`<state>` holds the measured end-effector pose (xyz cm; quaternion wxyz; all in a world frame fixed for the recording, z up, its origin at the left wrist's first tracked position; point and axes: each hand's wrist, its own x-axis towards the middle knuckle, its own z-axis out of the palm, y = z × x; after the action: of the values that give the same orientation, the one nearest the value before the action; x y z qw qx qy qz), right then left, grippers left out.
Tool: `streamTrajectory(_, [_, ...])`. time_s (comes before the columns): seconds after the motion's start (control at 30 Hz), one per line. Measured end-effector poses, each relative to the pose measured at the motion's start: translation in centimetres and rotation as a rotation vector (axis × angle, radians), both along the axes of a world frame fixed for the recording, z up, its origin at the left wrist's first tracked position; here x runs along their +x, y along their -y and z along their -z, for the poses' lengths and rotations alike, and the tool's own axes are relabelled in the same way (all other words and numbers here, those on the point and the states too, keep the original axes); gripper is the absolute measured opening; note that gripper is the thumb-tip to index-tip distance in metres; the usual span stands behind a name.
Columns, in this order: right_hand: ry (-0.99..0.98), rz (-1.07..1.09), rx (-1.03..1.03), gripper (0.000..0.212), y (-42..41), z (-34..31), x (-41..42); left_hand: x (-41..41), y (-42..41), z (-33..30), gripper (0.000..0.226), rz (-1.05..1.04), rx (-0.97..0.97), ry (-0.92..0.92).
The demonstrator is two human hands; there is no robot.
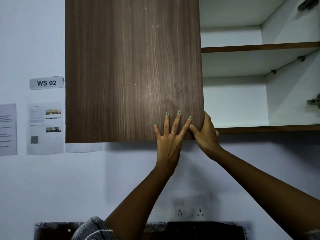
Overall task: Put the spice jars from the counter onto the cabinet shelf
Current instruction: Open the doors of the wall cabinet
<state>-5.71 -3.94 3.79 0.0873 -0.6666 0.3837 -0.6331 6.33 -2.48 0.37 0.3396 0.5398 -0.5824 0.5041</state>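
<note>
Spice jars do not show anywhere in this view; the cabinet shelf [259, 47], a brown-edged board with white faces above and below it, spans the open right half of the wall cabinet, and beneath it the cabinet's bottom board [270, 127] runs along at about the height of the hands; the left half is covered by a dark wood-grain door [131, 66], closed flat against the cabinet front; the left hand [168, 137] lies spread on the lower right part of that door, its fingers straight and fanned, the palm toward the wood, a ring on one finger and green polish on the nails, holding nothing; the right hand [205, 134] is just beside it, thumb tip on the door's face near the left hand's forefinger and the other fingers curled behind the door's right edge, so that it grips that edge near the bottom corner; metal hinges [314, 102] sit on the white inner wall at the far right; on the pale wall left of the cabinet hang a label reading WS 02 [46, 82] and printed sheets [45, 128]; below the forearms a white socket plate [190, 213] is set in the wall, above a dark counter edge [204, 229].
</note>
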Motion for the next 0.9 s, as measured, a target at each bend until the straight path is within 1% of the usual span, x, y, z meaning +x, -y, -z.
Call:
streamTrajectory(0.1, [0.026, -0.029, 0.003, 0.064, -1.4, -0.1, -0.4, -0.5, -1.4, -0.4, 0.095, 0.027, 0.055, -0.011])
streamTrajectory(0.27, [0.128, -0.173, -0.008, 0.062, -4.6, 0.0, -1.1, -2.1, -4.4, -1.0, 0.080, 0.103, 0.161, 0.039])
streamTrajectory(0.33, [0.135, -0.179, -0.038, 0.058, -5.7, 0.2, -1.2, -2.8, -5.7, -1.0, 0.080, 0.129, 0.163, 0.046])
streamTrajectory(0.47, [0.150, -0.233, -0.079, 0.053, -8.7, 0.4, -1.3, -3.6, -9.1, -1.0, 0.081, 0.164, 0.166, 0.005])
streamTrajectory(0.57, [0.142, -0.233, -0.111, 0.051, -11.4, 0.5, -1.0, -3.3, -11.5, -0.9, 0.085, 0.202, 0.174, -0.029])
streamTrajectory(0.63, [0.140, -0.222, -0.132, 0.049, -13.5, 0.6, -0.7, -3.0, -13.6, -1.0, 0.084, 0.243, 0.165, -0.030])
streamTrajectory(0.73, [0.120, -0.174, -0.169, 0.049, -16.5, 0.8, 0.0, -2.1, -16.6, -1.4, 0.077, 0.309, 0.107, 0.028])
streamTrajectory(0.9, [0.114, -0.121, -0.189, 0.053, -21.1, 1.2, 1.8, 0.1, -21.3, -2.5, 0.070, 0.312, 0.043, 0.237])
